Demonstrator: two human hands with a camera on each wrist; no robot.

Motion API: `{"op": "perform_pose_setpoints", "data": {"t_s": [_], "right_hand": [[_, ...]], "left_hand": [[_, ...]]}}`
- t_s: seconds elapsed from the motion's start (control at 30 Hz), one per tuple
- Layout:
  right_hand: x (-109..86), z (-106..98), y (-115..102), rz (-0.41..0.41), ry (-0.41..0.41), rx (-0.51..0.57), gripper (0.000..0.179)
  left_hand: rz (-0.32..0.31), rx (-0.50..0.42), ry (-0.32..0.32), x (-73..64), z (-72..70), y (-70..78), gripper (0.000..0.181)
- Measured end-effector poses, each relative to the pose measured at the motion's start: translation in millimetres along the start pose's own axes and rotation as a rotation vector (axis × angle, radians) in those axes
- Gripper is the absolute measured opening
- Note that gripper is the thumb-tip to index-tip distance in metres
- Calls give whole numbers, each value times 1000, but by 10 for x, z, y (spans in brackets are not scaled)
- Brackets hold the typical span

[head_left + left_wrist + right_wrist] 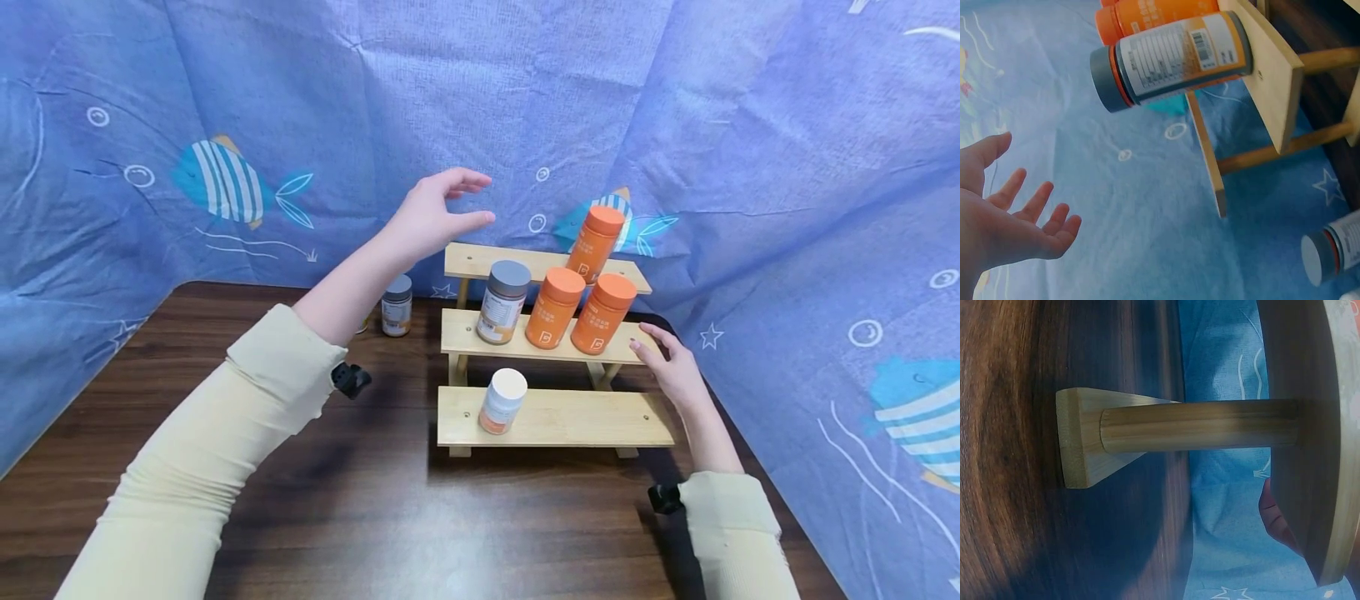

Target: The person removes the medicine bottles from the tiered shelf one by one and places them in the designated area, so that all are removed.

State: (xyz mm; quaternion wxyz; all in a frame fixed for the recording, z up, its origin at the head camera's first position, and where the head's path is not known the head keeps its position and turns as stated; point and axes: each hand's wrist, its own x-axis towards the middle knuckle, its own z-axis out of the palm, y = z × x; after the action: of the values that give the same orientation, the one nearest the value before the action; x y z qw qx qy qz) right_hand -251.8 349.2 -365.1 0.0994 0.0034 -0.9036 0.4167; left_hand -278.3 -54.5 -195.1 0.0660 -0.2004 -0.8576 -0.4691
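Note:
My left hand [442, 212] is raised in front of the backdrop, left of and above the stand's top board [502, 260]. Its fingers are apart from the thumb and nothing lies between them. Below it, a grey-capped bottle [504, 302] stands on the middle board [457, 333] beside two orange bottles [553, 308]. Another orange bottle [596, 243] is at the top board's right. A small white-capped bottle [502, 402] stands on the bottom board [585, 421]. My right hand [671, 367] is at the middle board's right end, fingers loosely bent; contact is unclear.
On the dark wooden table [337, 517], a second grey-capped bottle [397, 306] stands left of the stand. Another item beside it is mostly hidden by my left forearm. A blue fish-patterned cloth [450, 100] hangs behind and along the sides.

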Motion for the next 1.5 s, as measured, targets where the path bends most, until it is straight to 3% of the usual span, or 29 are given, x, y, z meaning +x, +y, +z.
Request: {"op": "perform_pose_setpoints", "data": {"t_s": [0.13,0.4,0.6,0.83,0.93,1.1,1.27,1.5], "right_hand": [[-23,-16,-27,-6,-8,-15,59],[-152,-27,-301,-21,-25,12,56],[-26,-6,-48,-33,-14,-8,57],[-180,-11,-386,-39,-12,21,54],[-188,-14,-395,-37,-10,20,54],[-155,-21,-331,-29,-12,17,54],[-40,-23,-97,-19,-10,-3,56],[19,-12,42,-17,-5,-28,59]], "left_hand": [[28,-14,-21,56,81,99,50],[68,-31,-73,175,290,246,52],[112,-52,-105,310,451,388,52],[125,-58,-113,470,660,466,51],[141,-57,-111,530,735,466,51],[196,-31,-131,630,849,421,54],[244,25,-148,730,936,354,57],[235,111,-216,814,1022,340,63]]}}
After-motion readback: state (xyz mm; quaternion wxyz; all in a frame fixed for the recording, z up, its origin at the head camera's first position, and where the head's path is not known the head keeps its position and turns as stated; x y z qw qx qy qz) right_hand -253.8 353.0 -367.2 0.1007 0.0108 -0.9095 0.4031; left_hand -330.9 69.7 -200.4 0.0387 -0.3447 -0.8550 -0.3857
